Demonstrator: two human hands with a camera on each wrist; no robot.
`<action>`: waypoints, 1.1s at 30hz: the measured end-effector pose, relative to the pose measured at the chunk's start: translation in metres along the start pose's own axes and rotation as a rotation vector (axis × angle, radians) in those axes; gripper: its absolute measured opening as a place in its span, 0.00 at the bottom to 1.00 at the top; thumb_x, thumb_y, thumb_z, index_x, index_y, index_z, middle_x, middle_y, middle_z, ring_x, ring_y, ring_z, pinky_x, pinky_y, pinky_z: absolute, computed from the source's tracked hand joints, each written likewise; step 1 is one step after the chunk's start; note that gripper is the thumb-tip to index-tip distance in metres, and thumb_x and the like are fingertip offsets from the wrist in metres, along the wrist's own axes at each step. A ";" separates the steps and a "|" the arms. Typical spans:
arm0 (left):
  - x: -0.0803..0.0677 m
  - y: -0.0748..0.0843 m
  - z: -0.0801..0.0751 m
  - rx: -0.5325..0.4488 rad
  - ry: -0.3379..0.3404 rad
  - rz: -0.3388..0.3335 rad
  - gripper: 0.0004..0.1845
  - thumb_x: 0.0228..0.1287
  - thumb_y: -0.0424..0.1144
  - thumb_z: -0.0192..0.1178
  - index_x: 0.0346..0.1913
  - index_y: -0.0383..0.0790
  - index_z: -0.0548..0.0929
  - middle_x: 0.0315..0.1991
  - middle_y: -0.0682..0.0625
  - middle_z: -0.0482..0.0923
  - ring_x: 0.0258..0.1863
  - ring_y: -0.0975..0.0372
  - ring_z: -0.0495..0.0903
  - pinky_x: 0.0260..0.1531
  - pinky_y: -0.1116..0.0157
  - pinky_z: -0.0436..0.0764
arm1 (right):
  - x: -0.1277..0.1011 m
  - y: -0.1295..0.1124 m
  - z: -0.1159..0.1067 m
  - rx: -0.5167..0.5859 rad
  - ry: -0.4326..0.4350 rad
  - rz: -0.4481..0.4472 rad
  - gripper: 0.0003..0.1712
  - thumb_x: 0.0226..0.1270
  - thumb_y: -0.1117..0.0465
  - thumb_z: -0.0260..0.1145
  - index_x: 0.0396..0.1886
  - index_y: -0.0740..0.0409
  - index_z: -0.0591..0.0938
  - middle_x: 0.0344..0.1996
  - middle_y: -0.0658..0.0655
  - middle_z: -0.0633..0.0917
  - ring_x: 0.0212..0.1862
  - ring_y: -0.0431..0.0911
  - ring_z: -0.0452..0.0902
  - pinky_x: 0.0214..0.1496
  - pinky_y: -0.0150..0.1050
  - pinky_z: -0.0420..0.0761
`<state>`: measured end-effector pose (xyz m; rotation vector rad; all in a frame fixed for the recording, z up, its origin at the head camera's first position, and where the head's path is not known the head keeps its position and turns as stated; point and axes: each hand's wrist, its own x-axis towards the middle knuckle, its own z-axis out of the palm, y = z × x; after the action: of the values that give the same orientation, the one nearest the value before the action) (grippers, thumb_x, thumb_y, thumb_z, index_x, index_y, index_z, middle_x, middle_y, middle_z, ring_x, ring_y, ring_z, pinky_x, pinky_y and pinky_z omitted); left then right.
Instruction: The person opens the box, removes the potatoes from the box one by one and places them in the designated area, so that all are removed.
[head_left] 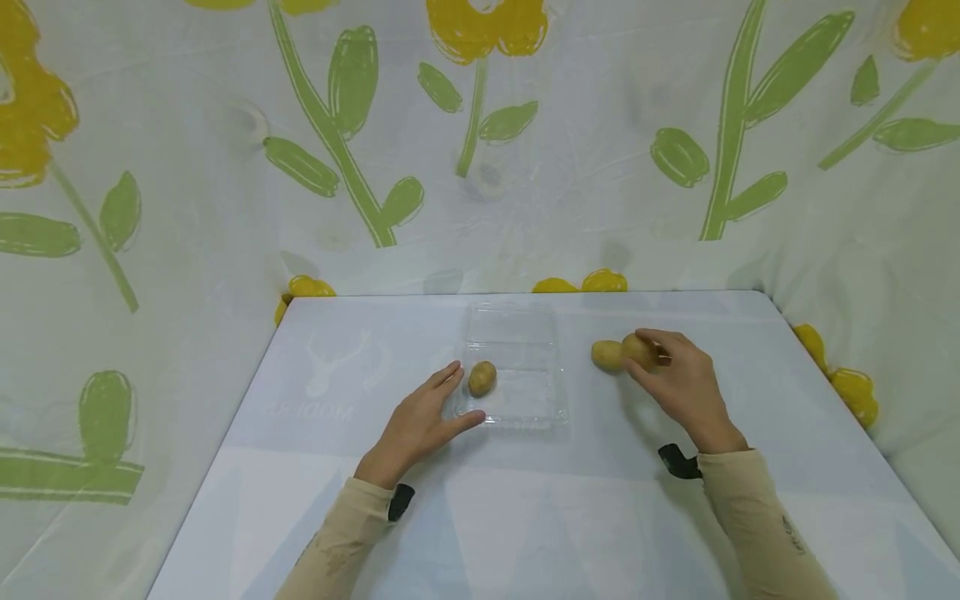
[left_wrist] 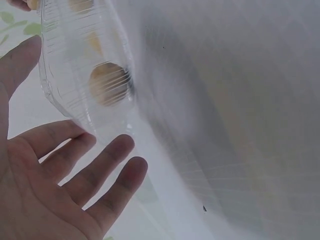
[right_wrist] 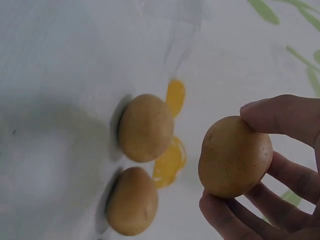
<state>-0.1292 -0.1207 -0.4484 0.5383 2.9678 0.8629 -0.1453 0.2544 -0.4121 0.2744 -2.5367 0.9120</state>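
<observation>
The right hand (head_left: 678, 383) pinches a potato (head_left: 639, 350) just above the counter (head_left: 525, 500), with the clear tray (head_left: 525, 400) to its left, where the relaxed left hand (head_left: 420, 421) touches its edge.

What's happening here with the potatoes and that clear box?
A person sits at a white table. The right hand pinches one potato, with more potatoes lying on the table beside it; the wrist view shows two there. The left hand rests open against the near left corner of a clear plastic tray, fingers straight. One potato in the tray already lies at its left side.
</observation>
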 end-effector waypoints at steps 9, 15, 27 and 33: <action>0.001 0.000 0.001 -0.002 0.004 -0.001 0.47 0.53 0.70 0.56 0.70 0.44 0.62 0.71 0.58 0.55 0.68 0.61 0.57 0.62 0.54 0.65 | -0.012 0.021 -0.009 -0.057 -0.020 0.067 0.26 0.53 0.59 0.73 0.53 0.59 0.79 0.49 0.60 0.79 0.47 0.54 0.77 0.43 0.48 0.80; 0.001 -0.001 0.002 0.002 0.020 0.011 0.47 0.53 0.69 0.56 0.69 0.43 0.63 0.70 0.57 0.56 0.68 0.60 0.58 0.61 0.54 0.66 | -0.018 0.033 -0.012 -0.065 -0.021 0.081 0.26 0.53 0.61 0.72 0.53 0.62 0.78 0.48 0.61 0.79 0.46 0.53 0.76 0.43 0.48 0.79; 0.000 -0.001 0.001 0.002 0.011 0.007 0.47 0.53 0.69 0.56 0.70 0.44 0.62 0.71 0.58 0.55 0.68 0.61 0.57 0.62 0.54 0.65 | -0.025 0.048 -0.009 -0.094 -0.071 0.099 0.24 0.54 0.59 0.72 0.51 0.60 0.79 0.45 0.59 0.80 0.42 0.52 0.77 0.40 0.47 0.77; -0.001 -0.001 0.000 0.001 0.016 0.014 0.46 0.53 0.69 0.56 0.70 0.43 0.62 0.71 0.57 0.56 0.68 0.60 0.58 0.62 0.54 0.65 | -0.025 0.050 -0.005 -0.093 -0.117 0.105 0.26 0.54 0.60 0.72 0.52 0.66 0.77 0.49 0.62 0.77 0.42 0.57 0.78 0.41 0.49 0.78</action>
<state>-0.1287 -0.1216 -0.4491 0.5556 2.9829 0.8712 -0.1372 0.2965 -0.4480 0.1716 -2.7148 0.8354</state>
